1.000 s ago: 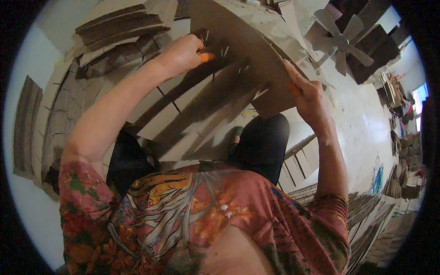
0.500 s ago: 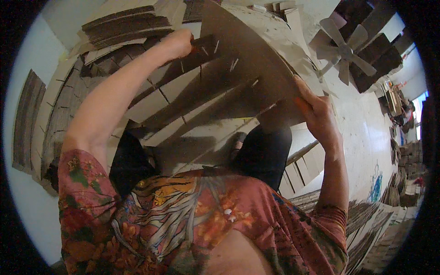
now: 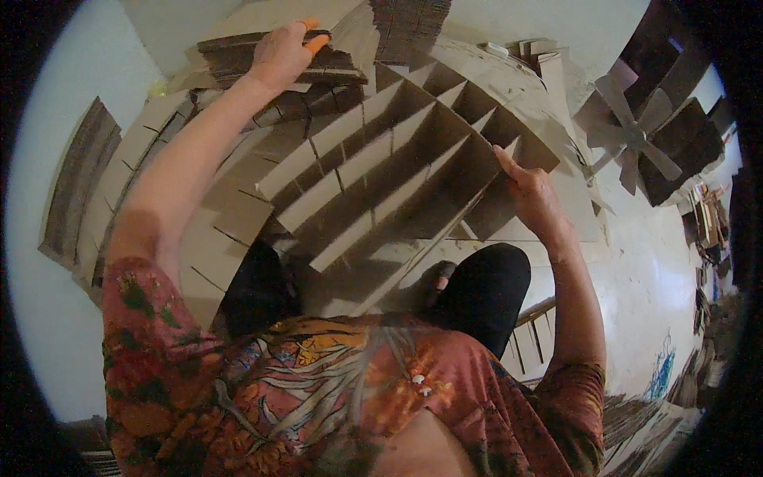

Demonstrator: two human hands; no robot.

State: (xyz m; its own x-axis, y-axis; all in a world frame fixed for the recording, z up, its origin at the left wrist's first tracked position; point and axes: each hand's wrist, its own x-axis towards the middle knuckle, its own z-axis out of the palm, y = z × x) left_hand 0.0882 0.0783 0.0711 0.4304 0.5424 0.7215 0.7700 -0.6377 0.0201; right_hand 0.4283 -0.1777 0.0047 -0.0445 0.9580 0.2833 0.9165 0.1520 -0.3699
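A brown cardboard divider grid (image 3: 397, 171) of interlocked slotted strips stands spread open in front of me, above my knees. My right hand (image 3: 531, 197) grips the grid's right edge, thumb up along a strip. My left hand (image 3: 282, 52) reaches far forward and rests on a stack of slotted cardboard strips (image 3: 262, 60); orange-tipped fingers press on its top. Whether that hand grips a strip or only presses on it, I cannot tell.
Flat slotted cardboard sheets (image 3: 214, 238) lie under my left arm, and a dark bundle of strips (image 3: 75, 187) lies at far left. A folded cardboard star shape (image 3: 628, 135) and dark stacks sit at upper right. More cardboard piles (image 3: 644, 429) lie at lower right.
The flattened divider has been pulled open into a grid of cells. My left hand moved up and away to the strip stack; my right hand stayed on the right edge.
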